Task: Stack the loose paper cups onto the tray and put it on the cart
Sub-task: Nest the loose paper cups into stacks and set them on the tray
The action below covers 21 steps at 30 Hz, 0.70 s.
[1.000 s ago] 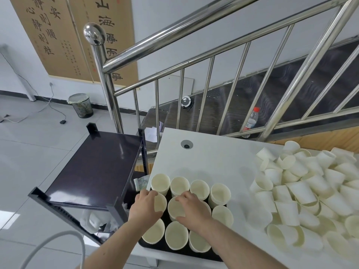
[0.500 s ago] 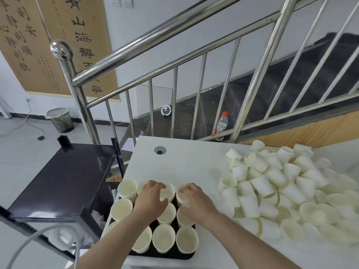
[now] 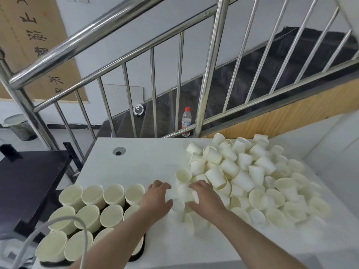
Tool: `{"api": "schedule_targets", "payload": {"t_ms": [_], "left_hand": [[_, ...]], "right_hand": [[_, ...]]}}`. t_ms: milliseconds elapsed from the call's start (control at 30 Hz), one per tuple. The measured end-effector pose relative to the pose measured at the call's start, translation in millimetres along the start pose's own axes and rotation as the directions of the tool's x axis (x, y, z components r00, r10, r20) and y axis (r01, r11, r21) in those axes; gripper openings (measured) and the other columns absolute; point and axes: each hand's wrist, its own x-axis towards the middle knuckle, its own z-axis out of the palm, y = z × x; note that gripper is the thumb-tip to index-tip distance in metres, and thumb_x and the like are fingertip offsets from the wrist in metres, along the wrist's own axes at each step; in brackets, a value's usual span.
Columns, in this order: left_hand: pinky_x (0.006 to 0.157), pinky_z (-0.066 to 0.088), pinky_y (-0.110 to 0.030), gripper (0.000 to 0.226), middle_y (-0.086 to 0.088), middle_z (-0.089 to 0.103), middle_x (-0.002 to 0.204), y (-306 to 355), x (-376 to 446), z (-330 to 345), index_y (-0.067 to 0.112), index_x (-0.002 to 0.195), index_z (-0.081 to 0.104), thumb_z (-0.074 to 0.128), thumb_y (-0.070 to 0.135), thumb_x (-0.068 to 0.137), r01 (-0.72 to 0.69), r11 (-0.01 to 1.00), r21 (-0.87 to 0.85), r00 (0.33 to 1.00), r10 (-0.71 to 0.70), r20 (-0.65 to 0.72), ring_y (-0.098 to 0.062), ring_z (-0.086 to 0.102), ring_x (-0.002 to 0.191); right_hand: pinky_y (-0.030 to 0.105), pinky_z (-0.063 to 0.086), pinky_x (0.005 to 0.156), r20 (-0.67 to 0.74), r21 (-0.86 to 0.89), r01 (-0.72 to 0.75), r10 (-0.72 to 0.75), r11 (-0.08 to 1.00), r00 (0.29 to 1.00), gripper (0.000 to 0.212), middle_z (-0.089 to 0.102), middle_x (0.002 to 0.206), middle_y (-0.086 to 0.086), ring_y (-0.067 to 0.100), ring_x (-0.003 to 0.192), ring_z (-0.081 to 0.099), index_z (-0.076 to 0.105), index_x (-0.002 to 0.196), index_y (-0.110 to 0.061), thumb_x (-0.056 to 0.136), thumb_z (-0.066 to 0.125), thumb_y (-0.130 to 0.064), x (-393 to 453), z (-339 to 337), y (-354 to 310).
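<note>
Scene: a head-worn camera looks down at a white table (image 3: 139,166) set against a steel stair railing (image 3: 211,61).
Loose cups: a large heap of loose paper cups (image 3: 250,175) covers the right half of the table, most lying on their sides, some nested.
Tray: a dark tray (image 3: 138,254) sits at the table's near left corner, packed with upright stacks of cups (image 3: 93,195) in rows; only slivers of the tray show under them.
Cart: a dark cart (image 3: 29,183) stands just beside the table on the left, its top shelf lower than the tabletop.
Left hand: the left hand (image 3: 155,199) reaches to the near edge of the heap, fingers curled against a cup; whether it truly grips one cannot be told.
Right hand: the right hand (image 3: 206,199) is closed around a small cluster of cups at the same spot.
Stage: likely gathering more cups to nest onto the tray stacks.
Risk, heap: pulling from the heap's edge may send neighbouring cups rolling off the near edge.
Risk, forearm: the left forearm (image 3: 116,235) crosses above the tray's right column and could knock a stack over.
Risk, squeeze: thin paper may crush if pinched hard.
Risk, carry: the tray looks crowded and top-heavy; tilting it toward the cart could topple the stacks.
</note>
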Motion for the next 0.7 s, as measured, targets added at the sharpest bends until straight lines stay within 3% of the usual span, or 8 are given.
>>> {"api": "schedule_targets", "payload": {"t_ms": [433,700], "left_hand": [[0.094,0.045,-0.031,0.052,0.003,0.036,0.136,25,90,29,0.024,0.137,0.038,0.056,0.035,0.089,-0.010,1.000,0.016,0.997,0.009,0.081,-0.017,0.038,0.126],[0.097,0.044,-0.034,0.067,-0.001,0.025,0.145,19,150,49,0.024,0.141,0.028,0.059,0.044,0.085,-0.040,0.995,0.087,0.978,0.021,0.207,-0.023,0.031,0.132]], "right_hand": [[0.029,0.043,0.100,0.040,-0.021,-0.071,0.072,0.997,0.997,0.054,0.036,0.141,-0.009,0.011,0.130,0.038,0.040,0.141,-0.027,0.092,0.060,-0.032,54,-13,44],[0.026,0.043,0.098,0.004,-0.024,-0.108,0.108,0.994,0.994,0.053,0.037,0.140,-0.012,0.008,0.128,0.039,0.040,0.142,-0.025,0.092,0.057,-0.031,105,-20,60]]}}
